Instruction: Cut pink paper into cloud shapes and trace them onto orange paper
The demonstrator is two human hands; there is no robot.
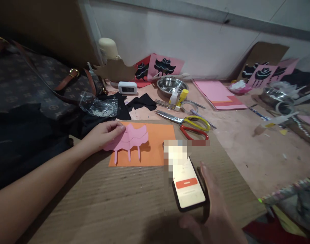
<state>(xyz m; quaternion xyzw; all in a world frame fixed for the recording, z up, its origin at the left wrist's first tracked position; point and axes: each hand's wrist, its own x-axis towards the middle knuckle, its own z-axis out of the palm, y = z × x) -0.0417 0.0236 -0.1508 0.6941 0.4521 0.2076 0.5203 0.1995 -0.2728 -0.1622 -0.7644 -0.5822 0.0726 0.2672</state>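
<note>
My left hand (104, 135) pinches the upper left part of a pink paper cut-out (134, 137) with wavy edges and three thin strips hanging down. The cut-out lies over an orange sheet (160, 142) on brown cardboard. A phone (187, 183) with a lit screen, partly blurred out, rests on the cardboard right of the orange sheet. Beside its lower right edge is my right hand (211, 203), thumb and fingers apart, holding nothing. Scissors (180, 121) with one yellow and one red handle lie behind the phone.
Toward the wall are a metal bowl (171, 86), a yellow glue stick (182, 97), a white digital clock (128, 88), black fabric (142, 101) and pink sheets (213, 89). A patterned bag (43, 74) sits at the left. Decorated pink cards (167, 64) lean on the wall.
</note>
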